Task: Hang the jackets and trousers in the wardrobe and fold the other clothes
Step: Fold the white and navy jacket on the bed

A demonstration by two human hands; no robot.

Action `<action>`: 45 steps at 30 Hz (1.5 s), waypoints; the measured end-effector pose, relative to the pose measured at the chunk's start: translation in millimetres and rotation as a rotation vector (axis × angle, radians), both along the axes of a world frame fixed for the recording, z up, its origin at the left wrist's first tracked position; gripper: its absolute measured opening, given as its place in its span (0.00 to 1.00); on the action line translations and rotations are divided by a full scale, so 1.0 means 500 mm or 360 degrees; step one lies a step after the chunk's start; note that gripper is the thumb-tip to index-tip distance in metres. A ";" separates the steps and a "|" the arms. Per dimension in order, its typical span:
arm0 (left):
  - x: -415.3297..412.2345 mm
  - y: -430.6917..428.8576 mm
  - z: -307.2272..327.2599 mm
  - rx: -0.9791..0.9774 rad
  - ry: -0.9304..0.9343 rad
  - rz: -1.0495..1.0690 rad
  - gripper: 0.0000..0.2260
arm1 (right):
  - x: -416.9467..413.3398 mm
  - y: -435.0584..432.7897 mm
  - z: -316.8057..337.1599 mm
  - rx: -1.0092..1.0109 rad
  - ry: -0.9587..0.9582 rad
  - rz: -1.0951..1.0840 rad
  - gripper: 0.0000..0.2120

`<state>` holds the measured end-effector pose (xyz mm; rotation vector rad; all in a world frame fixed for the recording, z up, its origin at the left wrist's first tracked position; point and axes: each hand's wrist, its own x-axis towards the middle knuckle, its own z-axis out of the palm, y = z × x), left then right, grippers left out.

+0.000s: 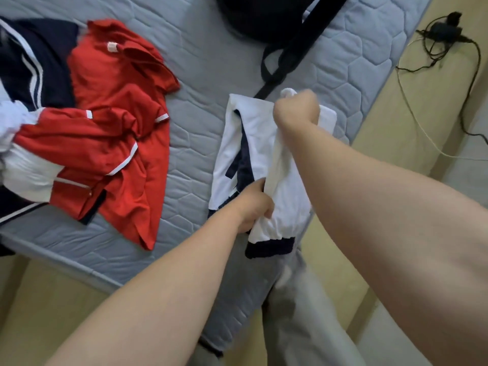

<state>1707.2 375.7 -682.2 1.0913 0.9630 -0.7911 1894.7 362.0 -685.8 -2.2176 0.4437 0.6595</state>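
A white garment with navy trim [237, 143] lies partly folded near the corner of the grey quilted mattress [200, 75]. My right hand [297, 109] grips its far end in a fist. My left hand [254, 206] grips its near part, just above the navy cuff [269, 247]. To the left, a heap of clothes lies spread out: a red polo shirt [118, 83], a red and white jacket [79, 154] and a navy piece with white stripes [34, 64].
A black bag with a long strap [285, 27] sits at the mattress's far side. On the beige floor at the right lie a black charger and tangled cables [446, 33]. My grey trouser leg [298, 307] shows below the mattress corner.
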 end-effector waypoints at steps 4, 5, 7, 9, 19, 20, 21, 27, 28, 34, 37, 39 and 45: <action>-0.035 0.105 -0.068 0.0223 0.0036 0.0096 0.35 | -0.022 0.114 -0.058 0.0007 0.0029 0.0292 0.07; -0.040 0.121 -0.086 0.0247 0.0049 0.0137 0.37 | -0.025 0.135 -0.078 -0.0004 0.0037 0.0340 0.07; -0.049 0.142 -0.117 0.0303 0.0098 0.0200 0.39 | -0.032 0.163 -0.108 -0.0017 0.0062 0.0401 0.08; -0.056 0.148 -0.141 0.0375 0.0136 0.0236 0.35 | -0.040 0.178 -0.131 -0.0045 0.0061 0.0483 0.07; -0.117 0.133 -0.178 0.1127 0.0181 0.0342 0.06 | -0.092 0.113 -0.146 -0.0194 -0.0731 0.1202 0.13; -0.120 0.129 -0.181 0.1172 0.0155 0.0297 0.06 | -0.094 0.104 -0.152 -0.0341 -0.0844 0.1297 0.14; -0.120 0.125 -0.184 0.1205 0.0130 0.0262 0.05 | -0.094 0.094 -0.160 -0.0471 -0.0881 0.1385 0.16; -0.116 0.128 -0.201 0.1347 -0.0072 0.0233 0.08 | -0.078 0.064 -0.204 -0.0681 -0.0732 0.1410 0.23; -0.115 0.131 -0.204 0.1346 -0.0102 0.0222 0.08 | -0.073 0.065 -0.206 -0.0683 -0.0762 0.1348 0.24; -0.084 0.117 -0.170 0.1619 -0.0117 0.0028 0.17 | -0.032 0.059 -0.194 -0.0638 -0.0675 0.1557 0.22; 0.001 0.129 -0.146 0.1893 -0.0475 -0.0087 0.23 | -0.033 0.045 -0.181 -0.0554 -0.0771 0.1512 0.21; 0.083 0.150 -0.148 0.1883 -0.0578 -0.0051 0.22 | -0.031 0.022 -0.169 -0.0629 -0.0963 0.1227 0.19; 0.295 0.212 -0.210 0.1767 -0.0049 -0.0087 0.28 | 0.070 -0.073 -0.168 -0.0377 -0.0190 0.0778 0.23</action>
